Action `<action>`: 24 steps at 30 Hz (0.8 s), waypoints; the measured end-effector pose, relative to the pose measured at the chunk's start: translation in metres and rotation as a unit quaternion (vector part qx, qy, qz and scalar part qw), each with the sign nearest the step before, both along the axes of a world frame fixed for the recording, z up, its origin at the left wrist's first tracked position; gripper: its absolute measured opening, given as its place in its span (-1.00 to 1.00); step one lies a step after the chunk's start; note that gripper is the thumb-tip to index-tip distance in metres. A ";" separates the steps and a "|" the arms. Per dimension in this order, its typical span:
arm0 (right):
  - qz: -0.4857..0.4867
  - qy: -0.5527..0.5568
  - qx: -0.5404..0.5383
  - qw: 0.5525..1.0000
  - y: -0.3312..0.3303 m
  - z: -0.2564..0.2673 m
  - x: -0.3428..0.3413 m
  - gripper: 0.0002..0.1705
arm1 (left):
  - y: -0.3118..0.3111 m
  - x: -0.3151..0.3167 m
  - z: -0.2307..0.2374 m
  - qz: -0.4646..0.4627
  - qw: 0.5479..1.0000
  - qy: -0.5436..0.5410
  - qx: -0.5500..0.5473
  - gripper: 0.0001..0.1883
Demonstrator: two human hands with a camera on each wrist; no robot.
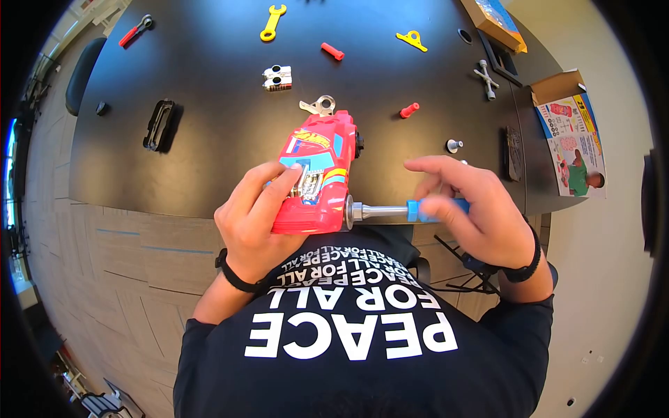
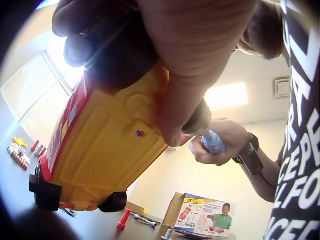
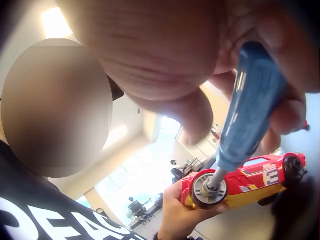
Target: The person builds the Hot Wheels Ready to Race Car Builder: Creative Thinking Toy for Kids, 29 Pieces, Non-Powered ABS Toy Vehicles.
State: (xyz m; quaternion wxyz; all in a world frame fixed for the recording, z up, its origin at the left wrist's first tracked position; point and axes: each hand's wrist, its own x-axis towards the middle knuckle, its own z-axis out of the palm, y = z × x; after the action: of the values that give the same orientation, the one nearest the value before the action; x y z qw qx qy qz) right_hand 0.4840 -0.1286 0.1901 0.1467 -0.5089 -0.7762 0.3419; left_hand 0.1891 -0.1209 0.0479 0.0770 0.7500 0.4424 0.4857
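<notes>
The left hand (image 1: 254, 209) grips the rear of a red toy car (image 1: 327, 191). The left wrist view shows the car's yellow underside (image 2: 100, 150) and two black wheels at its far end. In the right hand (image 1: 481, 209) is a screwdriver with a blue handle (image 3: 255, 105), the index finger lifted off it in the head view. Its grey shaft (image 1: 385, 211) meets the centre of the rear wheel (image 3: 200, 190) on the car's side. Beyond the car's nose lies a silver part with a ring (image 1: 322, 106).
On the dark table (image 1: 223, 146) lie a yellow wrench (image 1: 272, 23), a red-handled ratchet (image 1: 136, 31), a silver engine piece (image 1: 278, 78), red bolts (image 1: 333, 51), a black tray-like part (image 1: 161, 125) and a grey cross wrench (image 1: 486, 80). An opened printed box (image 1: 571, 132) stands at the right.
</notes>
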 end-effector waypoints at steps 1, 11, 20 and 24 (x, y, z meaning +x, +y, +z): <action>0.024 0.002 0.059 0.998 0.000 -0.001 -0.002 -0.34 | 0.000 0.000 0.000 -0.001 1.000 0.000 -0.001 -0.44; 0.020 0.006 0.091 0.996 -0.002 -0.007 -0.004 -0.37 | -0.001 -0.001 -0.002 -0.001 1.000 0.002 0.000 -0.43; 0.075 -0.021 0.084 0.993 0.002 -0.006 0.000 -0.39 | -0.001 -0.001 0.000 -0.004 1.000 -0.002 0.001 -0.42; 0.020 0.017 -0.060 0.998 -0.001 -0.012 0.003 -0.36 | -0.001 -0.001 -0.002 -0.004 1.000 0.000 -0.001 -0.43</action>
State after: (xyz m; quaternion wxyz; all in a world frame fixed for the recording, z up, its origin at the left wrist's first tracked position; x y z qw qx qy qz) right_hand 0.4871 -0.1292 0.1783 0.1224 -0.4953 -0.7614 0.3999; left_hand 0.1879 -0.1217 0.0464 0.0795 0.7519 0.4398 0.4847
